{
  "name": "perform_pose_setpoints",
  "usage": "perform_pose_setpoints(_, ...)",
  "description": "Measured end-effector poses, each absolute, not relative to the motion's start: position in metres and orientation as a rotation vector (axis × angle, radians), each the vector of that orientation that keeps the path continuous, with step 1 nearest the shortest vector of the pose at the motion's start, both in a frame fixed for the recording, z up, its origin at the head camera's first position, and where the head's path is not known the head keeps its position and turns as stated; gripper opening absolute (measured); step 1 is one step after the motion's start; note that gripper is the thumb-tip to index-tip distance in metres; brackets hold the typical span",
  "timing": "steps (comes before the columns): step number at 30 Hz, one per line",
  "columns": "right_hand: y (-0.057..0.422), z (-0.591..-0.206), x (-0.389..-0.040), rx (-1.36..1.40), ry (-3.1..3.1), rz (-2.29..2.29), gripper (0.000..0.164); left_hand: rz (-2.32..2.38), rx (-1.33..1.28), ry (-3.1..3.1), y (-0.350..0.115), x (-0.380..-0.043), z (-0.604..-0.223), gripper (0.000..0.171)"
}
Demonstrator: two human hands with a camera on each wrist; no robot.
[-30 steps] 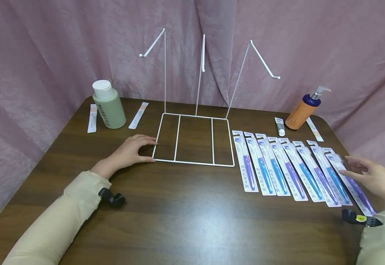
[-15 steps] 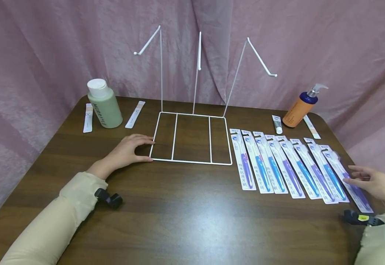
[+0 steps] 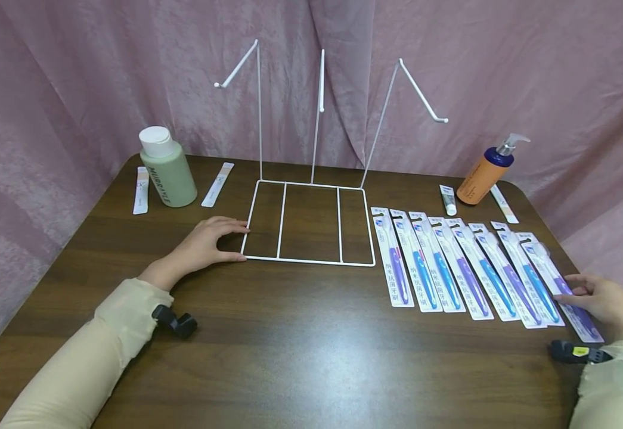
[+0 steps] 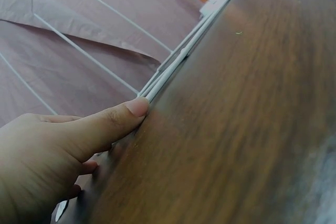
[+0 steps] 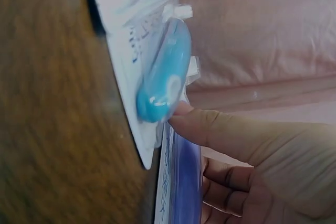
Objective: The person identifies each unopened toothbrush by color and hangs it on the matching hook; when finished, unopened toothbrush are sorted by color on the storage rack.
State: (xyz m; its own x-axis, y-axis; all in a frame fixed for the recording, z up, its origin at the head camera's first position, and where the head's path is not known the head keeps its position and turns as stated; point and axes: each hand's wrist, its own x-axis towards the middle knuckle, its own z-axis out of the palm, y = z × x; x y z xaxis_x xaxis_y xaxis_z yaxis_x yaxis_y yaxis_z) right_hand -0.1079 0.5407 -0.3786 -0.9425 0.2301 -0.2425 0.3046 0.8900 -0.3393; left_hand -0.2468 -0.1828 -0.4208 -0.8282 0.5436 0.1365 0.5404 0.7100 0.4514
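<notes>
A white wire display rack [image 3: 311,260] with three upright hooks stands mid-table. My left hand [image 3: 209,241] holds its near left corner, thumb on the front rod and fingers over the side rod. In the left wrist view the thumb [image 4: 137,107] meets the rod's end. Several packaged toothbrushes [image 3: 424,262], purple and blue, lie in a slanting row to the right. At the row's right end, my right hand [image 3: 601,301] grips the packaged purple toothbrush [image 3: 585,322] by its edges. The right wrist view shows its thumb beside a blue-handled packaged toothbrush [image 5: 165,72], fingers curled beyond the purple one.
A green bottle [image 3: 169,173] stands at the back left between two thin sachets [image 3: 217,185]. At the back right are an orange pump bottle [image 3: 483,176], a small tube [image 3: 448,201] and another sachet [image 3: 504,205]. A pink curtain [image 3: 102,77] hangs behind the table.
My right hand has lowered onto the rightmost packaged toothbrush and its fingers have closed in on it. My left hand stays at the rack's corner. The head view has shifted slightly.
</notes>
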Motion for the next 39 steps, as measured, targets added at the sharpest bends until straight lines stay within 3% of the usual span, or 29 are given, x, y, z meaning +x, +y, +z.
perform_pose_setpoints(10,0.546,-0.381,-0.116,0.473,2.866,-0.615,0.076,0.774,0.924,2.910,-0.186,-0.245,-0.417,0.062)
perform_pose_setpoints(20,0.539,-0.374,-0.107,0.424,3.003,-0.528,0.050,0.762,0.923,2.907,-0.184,-0.243,-0.416,0.062)
perform_pose_setpoints(31,0.529,-0.353,-0.103,0.461,3.069,-0.636,0.055,0.769,0.937,2.902,-0.181,-0.244,-0.418,0.061)
perform_pose_setpoints(39,0.513,-0.331,-0.112,0.266,3.235,-0.763,0.050,0.781,0.926,2.898,-0.182,-0.244,-0.419,0.061)
